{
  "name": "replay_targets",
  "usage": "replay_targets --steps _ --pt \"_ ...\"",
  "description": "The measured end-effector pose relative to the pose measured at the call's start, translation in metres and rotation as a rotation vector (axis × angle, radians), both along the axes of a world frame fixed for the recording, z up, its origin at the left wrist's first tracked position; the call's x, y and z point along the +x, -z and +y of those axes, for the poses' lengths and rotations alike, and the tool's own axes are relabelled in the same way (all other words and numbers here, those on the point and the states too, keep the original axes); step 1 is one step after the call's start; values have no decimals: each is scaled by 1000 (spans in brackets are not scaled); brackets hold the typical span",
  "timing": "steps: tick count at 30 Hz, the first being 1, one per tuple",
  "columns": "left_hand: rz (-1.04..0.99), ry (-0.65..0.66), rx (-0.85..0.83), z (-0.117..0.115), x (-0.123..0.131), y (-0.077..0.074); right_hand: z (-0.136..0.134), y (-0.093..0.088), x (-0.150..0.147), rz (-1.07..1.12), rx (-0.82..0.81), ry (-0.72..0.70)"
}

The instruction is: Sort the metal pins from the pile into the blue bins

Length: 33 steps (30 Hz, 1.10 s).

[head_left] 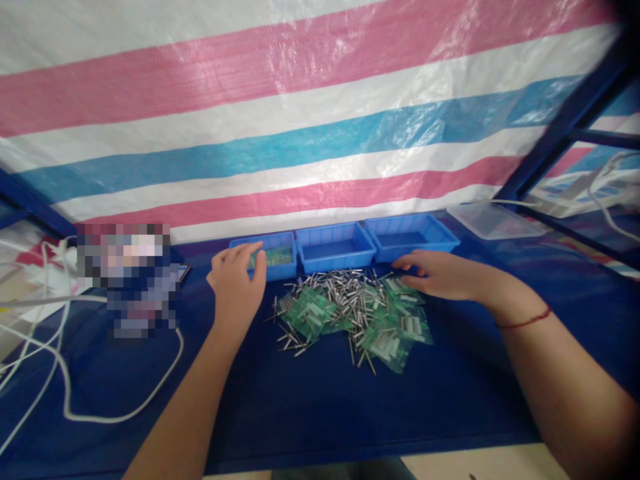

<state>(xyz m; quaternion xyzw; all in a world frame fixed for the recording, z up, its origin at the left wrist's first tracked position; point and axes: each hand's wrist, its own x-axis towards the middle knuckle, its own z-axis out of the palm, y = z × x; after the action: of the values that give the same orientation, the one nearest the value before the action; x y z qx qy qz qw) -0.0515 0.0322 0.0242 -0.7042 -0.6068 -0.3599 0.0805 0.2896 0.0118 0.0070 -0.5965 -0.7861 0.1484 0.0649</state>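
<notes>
My left hand is over the front left corner of the left blue bin, its thumb apart from the fingers and nothing visible in it. Inside that bin lie green packets. My right hand hovers by the right edge of a pile, fingers loosely bent and apart, close to a green packet; whether it touches it I cannot tell. Loose metal pins or screws make up the pile's middle. Green plastic packets with similar pieces lie on and around them.
Beside the left bin stand a middle blue bin and a right blue bin. A clear plastic lid lies at the back right. White cables loop over the blue table at left. A striped sheet hangs behind.
</notes>
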Motion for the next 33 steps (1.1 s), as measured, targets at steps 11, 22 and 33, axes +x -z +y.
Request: replay_targets --steps 11,22,33 --pt "11 212 -12 -8 15 4 -1 3 1 51 -107 -39" --pt "39 401 -81 -19 28 6 -2 3 -5 100 -62 19" --pt "25 484 -103 -24 32 7 -4 -9 -2 209 -104 26"
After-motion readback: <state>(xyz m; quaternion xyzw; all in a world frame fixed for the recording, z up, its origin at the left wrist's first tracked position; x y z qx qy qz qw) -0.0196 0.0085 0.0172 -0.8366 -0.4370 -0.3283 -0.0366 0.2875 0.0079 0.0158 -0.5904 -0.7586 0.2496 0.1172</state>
